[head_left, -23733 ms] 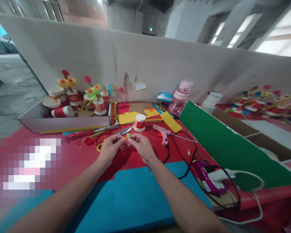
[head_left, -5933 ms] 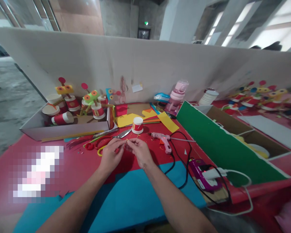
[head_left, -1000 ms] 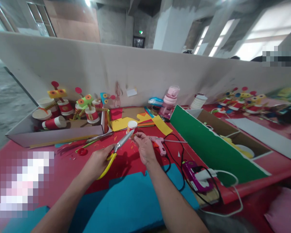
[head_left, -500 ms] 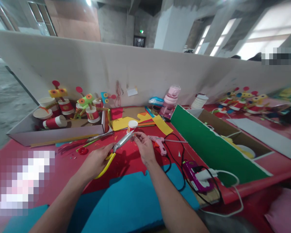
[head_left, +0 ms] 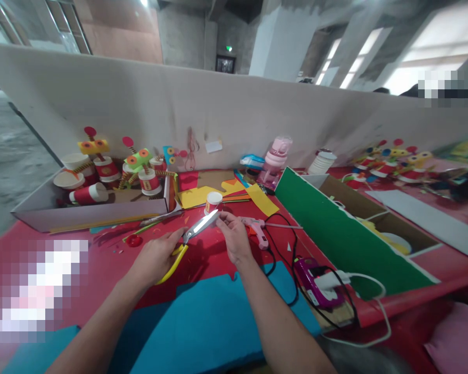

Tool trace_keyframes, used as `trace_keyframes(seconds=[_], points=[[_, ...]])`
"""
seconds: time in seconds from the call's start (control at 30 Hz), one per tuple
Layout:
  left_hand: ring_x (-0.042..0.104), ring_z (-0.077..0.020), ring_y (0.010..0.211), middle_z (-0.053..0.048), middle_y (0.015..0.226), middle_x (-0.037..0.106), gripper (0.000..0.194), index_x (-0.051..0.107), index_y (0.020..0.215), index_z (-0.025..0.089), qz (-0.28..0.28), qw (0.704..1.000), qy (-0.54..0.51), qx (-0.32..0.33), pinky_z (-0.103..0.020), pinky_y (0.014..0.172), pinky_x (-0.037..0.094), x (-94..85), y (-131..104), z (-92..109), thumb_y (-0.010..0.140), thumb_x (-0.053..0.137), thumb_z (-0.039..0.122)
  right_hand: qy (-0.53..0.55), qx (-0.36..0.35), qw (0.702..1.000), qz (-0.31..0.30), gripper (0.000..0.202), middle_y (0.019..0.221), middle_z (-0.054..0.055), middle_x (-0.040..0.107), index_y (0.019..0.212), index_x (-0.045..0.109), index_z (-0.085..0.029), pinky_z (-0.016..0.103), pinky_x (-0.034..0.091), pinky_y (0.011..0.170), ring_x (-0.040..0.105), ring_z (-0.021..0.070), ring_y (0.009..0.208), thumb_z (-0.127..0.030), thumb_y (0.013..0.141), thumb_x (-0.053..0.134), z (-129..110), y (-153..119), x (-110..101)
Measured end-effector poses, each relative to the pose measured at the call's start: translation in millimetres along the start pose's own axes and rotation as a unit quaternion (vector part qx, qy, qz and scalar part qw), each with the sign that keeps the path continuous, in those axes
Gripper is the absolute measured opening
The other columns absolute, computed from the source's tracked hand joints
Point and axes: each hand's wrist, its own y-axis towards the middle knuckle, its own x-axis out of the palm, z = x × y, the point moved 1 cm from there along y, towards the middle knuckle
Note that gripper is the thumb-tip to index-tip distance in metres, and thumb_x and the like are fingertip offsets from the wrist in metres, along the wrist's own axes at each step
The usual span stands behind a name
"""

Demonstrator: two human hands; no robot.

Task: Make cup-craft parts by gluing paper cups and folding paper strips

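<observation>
My left hand (head_left: 159, 255) is closed around the yellow handles of a pair of scissors (head_left: 198, 227). The blades point up and to the right, and light glares off them. At their tips my right hand (head_left: 233, 234) is pinched, its fingers touching or almost touching the metal; what it holds is too small and hidden to name. Just behind the blades a small red and white paper cup (head_left: 213, 201) stands upright on the red tabletop (head_left: 214, 254). To the right of my right hand lies a pink glue gun (head_left: 260, 232).
A white box (head_left: 113, 215) at left holds paper-cup figures. Yellow paper (head_left: 197, 198) lies behind the cup, blue sheets (head_left: 203, 317) in front. At right stand a green-sided box (head_left: 331, 241) and a purple power strip (head_left: 315, 283) with trailing cords. A pink bottle (head_left: 276, 158) stands behind.
The blades now catch a bright glare, having tilted slightly. Both hands keep nearly the same place and grip; the view has shifted a little.
</observation>
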Motion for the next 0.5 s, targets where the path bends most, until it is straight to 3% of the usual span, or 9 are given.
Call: trace_keyframes(seconds=[0.5], points=[[0.065,-0.0292,0.095,-0.015,0.11,0.067,0.049,0.04,0.135,0.018,-0.007,1.0,-0.026,0.012,-0.032,0.073,0.047,1.6,0.3,0.0,0.087,0.042,0.025,0.008,0.005,1.0,-0.01,0.015,0.076,0.0,0.065,0.084,0.068,-0.021,0.026,0.045,0.072,0.058,0.0127,0.071,-0.029,0.072,0.069,3.6,0.0,-1.1]])
